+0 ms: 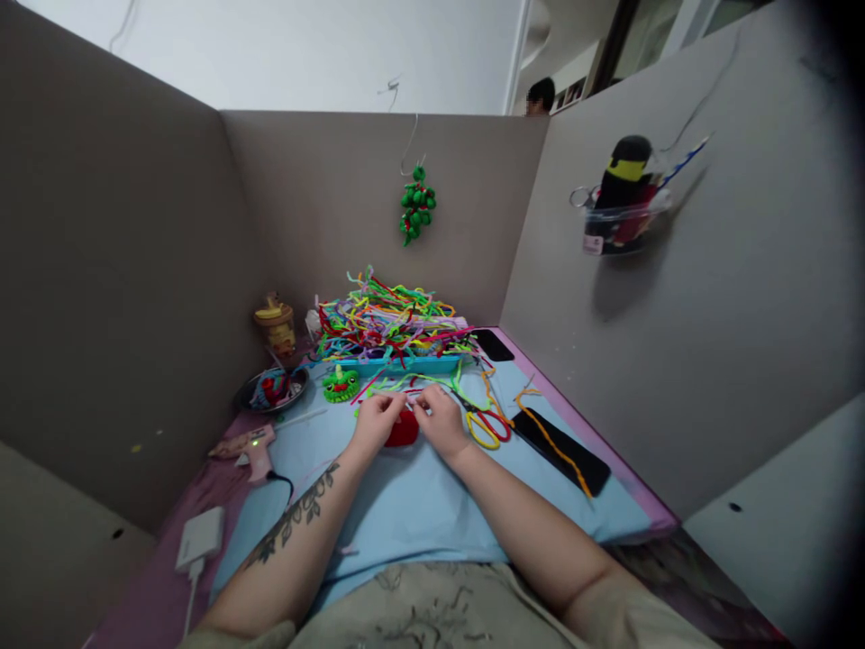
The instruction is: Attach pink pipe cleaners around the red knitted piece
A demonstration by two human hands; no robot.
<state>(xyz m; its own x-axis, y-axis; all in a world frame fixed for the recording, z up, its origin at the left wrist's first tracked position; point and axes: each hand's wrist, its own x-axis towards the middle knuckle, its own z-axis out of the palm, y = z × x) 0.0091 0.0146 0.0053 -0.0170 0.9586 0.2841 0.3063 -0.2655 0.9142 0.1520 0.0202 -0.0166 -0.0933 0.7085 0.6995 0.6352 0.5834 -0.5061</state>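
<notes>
Where our hands meet: a red fuzzy piece (404, 433) lies on the blue mat (419, 514), at its middle, partly covered by our fingers.
Left hand (376, 422): we have the fingers curled in, tips pinched at the piece's upper edge; what they pinch is too small to tell.
Right hand (441, 422): we curl it the same way, tips nearly touching the left ones over the piece.
Just right of us: scissors (487, 425) with yellow and red handles, flat on the mat.
Further right: a long black slab (564, 455) with an orange pipe cleaner (549, 440) across it.
Behind: a heap of coloured pipe cleaners (385, 323) over a blue tray (398, 365).
Left of the heap: a green fuzzy figure (341, 385), then a dark bowl (270, 392).
Near left edge: a pink glue gun (247, 446).
Back wall: a green beaded ornament (417, 203) on a hook.
</notes>
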